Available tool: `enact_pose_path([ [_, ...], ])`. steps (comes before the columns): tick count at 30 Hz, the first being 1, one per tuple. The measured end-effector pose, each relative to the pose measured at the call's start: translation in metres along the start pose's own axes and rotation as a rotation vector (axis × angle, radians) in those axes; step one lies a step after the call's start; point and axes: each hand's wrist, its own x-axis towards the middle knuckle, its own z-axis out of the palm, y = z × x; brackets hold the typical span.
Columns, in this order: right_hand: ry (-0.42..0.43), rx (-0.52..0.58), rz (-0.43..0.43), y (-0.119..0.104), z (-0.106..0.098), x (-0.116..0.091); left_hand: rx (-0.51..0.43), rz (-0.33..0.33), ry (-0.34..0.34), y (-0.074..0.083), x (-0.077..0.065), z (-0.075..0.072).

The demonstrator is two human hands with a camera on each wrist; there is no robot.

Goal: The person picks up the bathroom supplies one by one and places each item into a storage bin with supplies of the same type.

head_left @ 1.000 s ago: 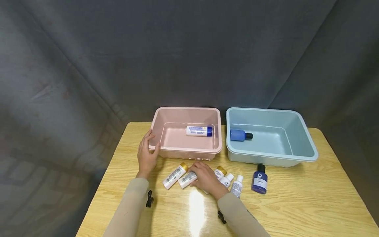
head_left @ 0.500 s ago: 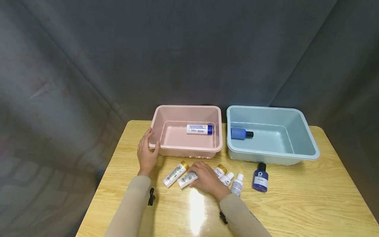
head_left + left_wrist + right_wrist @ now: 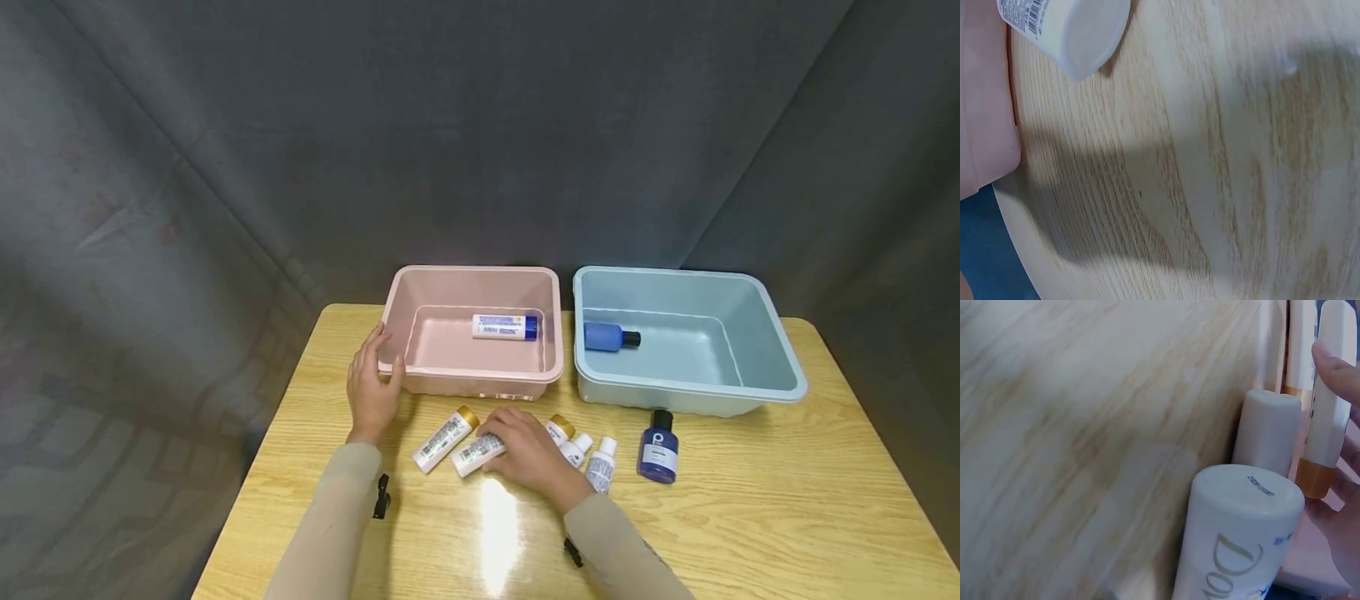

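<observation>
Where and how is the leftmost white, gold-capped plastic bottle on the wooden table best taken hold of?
Probably around mid-body, from above, pinching across its narrow width: the white plastic bottle lies on its side at a slant, its gold cap toward the pink plastic bin, leaving both long sides exposed.

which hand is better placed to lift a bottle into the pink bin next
Likely the right hand: it grips a gold-capped bottle, while the left hand only rests on the pink bin.
</observation>
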Motion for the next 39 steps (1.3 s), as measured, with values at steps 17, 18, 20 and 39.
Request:
enact_pose_path([
  [17,0.071,-0.09,-0.117,-0.007,-0.019,-0.002,0.026,-0.004,-0.031,0.0,0.002,-0.006],
  [18,0.075,-0.095,-0.121,-0.007,-0.02,-0.002,0.03,-0.004,-0.034,0.0,0.002,-0.006],
  [20,0.082,-0.093,-0.126,-0.009,-0.023,-0.003,0.036,-0.003,-0.044,0.0,0.002,-0.006],
  [39,0.142,-0.145,-0.186,-0.018,-0.043,-0.009,0.074,0.006,-0.072,-0.004,-0.001,-0.003],
])
